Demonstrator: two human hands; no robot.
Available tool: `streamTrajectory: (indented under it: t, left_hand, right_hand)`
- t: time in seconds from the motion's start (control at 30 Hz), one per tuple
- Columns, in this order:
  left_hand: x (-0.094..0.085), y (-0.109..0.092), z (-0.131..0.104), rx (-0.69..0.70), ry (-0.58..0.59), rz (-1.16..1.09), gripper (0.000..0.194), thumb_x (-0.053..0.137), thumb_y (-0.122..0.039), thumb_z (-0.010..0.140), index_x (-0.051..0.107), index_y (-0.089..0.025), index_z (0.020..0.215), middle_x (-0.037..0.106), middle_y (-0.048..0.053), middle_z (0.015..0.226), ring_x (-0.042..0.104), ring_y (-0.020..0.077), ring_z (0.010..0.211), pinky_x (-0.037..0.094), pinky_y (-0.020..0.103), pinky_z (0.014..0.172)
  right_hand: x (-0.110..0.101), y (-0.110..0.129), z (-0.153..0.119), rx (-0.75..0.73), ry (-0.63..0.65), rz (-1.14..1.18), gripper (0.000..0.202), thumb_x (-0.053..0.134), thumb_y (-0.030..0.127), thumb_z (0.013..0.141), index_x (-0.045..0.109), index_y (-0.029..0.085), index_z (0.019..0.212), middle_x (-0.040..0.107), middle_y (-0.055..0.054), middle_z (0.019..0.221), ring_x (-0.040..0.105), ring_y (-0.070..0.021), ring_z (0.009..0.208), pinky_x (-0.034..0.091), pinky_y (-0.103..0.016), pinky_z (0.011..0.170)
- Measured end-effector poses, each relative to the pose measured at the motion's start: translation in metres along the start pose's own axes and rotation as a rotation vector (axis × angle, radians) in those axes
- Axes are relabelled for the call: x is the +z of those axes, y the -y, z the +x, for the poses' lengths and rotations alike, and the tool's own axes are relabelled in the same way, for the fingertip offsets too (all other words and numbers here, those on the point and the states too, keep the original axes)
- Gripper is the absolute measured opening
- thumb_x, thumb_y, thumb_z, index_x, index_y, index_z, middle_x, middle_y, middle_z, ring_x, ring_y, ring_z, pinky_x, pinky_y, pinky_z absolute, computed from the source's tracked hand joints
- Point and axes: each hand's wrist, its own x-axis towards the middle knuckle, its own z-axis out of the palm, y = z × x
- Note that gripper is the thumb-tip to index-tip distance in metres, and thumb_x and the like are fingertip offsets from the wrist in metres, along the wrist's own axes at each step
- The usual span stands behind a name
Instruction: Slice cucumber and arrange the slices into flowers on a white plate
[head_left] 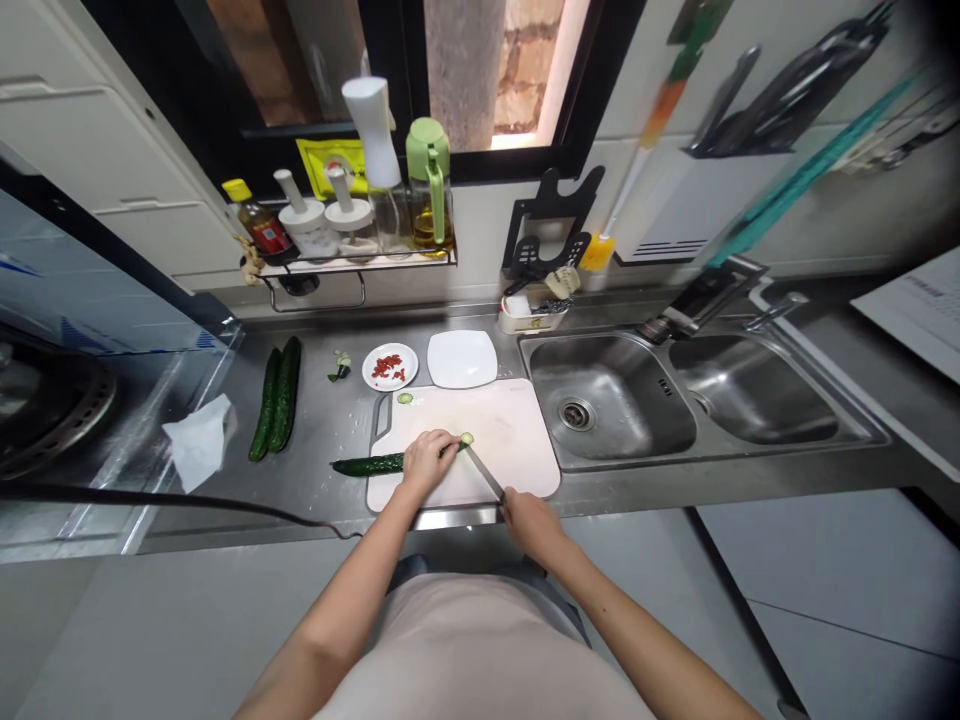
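A dark green cucumber [367, 466] lies across the left part of the white cutting board [517, 420], its left end reaching past the board's edge. My left hand [429, 460] is closed over it near its right end. In my right hand [529, 520] is the handle of a knife [486, 473], whose blade slants up to the cucumber's cut end. A pale cucumber slice [466, 438] sits at the blade's tip. Another slice [405, 398] rests at the board's upper left.
Behind the board stand a small plate [409, 378] with chopped red pieces and a white square plate [462, 358]. Two whole cucumbers [283, 395] and a white tissue [201, 440] lie to the left. A double sink [615, 440] is on the right. Bottles fill a wall rack [352, 265].
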Motion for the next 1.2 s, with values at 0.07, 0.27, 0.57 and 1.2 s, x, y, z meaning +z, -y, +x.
streamTrajectory:
  t: [0.07, 0.27, 0.57, 1.2]
  left_hand:
    - [0.000, 0.000, 0.000, -0.010, 0.005, 0.006, 0.022, 0.051, -0.035, 0.092, 0.071, -0.029, 0.099, 0.069, 0.000, 0.102, 0.058, 0.0161, 0.096, 0.043, 0.027, 0.081]
    - [0.001, 0.000, 0.001, -0.024, 0.015, -0.001, 0.021, 0.052, -0.035, 0.091, 0.071, -0.029, 0.098, 0.069, 0.000, 0.101, 0.058, 0.0164, 0.097, 0.043, 0.028, 0.083]
    - [-0.002, -0.002, 0.002, 0.008, 0.012, -0.036, 0.021, 0.052, -0.032, 0.091, 0.071, -0.028, 0.099, 0.069, 0.000, 0.100, 0.059, 0.0164, 0.097, 0.044, 0.028, 0.086]
    - [0.007, -0.040, 0.023, -0.149, 0.145, 0.266, 0.028, 0.051, -0.035, 0.088, 0.065, -0.021, 0.108, 0.063, 0.009, 0.109, 0.052, 0.0263, 0.106, 0.037, 0.040, 0.089]
  right_hand:
    - [-0.001, -0.001, -0.003, -0.001, 0.002, 0.001, 0.026, 0.038, 0.020, 0.093, 0.059, 0.014, 0.108, 0.069, -0.016, 0.100, 0.065, -0.0282, 0.097, 0.042, -0.032, 0.073]
    - [0.001, -0.007, -0.010, -0.006, -0.002, 0.005, 0.027, 0.038, 0.026, 0.095, 0.059, 0.014, 0.106, 0.069, -0.016, 0.099, 0.066, -0.0277, 0.095, 0.041, -0.031, 0.073]
    - [-0.003, -0.017, -0.011, 0.059, -0.069, 0.078, 0.025, 0.036, 0.029, 0.096, 0.056, 0.019, 0.105, 0.070, -0.012, 0.095, 0.065, -0.0227, 0.089, 0.036, -0.027, 0.069]
    - [-0.017, -0.015, 0.047, 0.208, -0.173, 0.136, 0.031, 0.030, 0.028, 0.096, 0.047, 0.019, 0.121, 0.069, -0.012, 0.098, 0.065, -0.0228, 0.091, 0.038, -0.029, 0.071]
